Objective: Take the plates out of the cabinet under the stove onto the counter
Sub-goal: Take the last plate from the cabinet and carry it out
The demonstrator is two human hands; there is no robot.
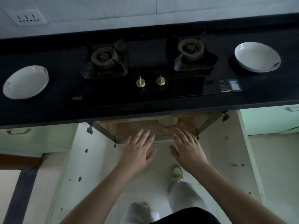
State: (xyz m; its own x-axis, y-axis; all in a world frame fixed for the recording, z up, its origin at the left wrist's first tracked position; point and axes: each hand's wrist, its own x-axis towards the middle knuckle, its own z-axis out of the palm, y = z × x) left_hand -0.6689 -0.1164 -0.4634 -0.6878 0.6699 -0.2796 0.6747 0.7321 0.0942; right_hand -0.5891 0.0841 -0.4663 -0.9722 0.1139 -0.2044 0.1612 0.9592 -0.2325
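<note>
Your hands reach toward the open cabinet, holding nothing.

Head view: your left hand and right hand are spread flat, likely going for the plate inside the cabinet; two plates, left and right, sit on the counter.

The gas stove is glossy black, set in a black counter. Left of the stove lies a white plate with a small grey print at its rim; right of the stove, a white plate with a faint blue mark. The stove's two knobs are cream. Below the stove, the open cabinet is light brown wood inside, with a white dish. The neighbouring cabinet fronts are pale green.
</note>
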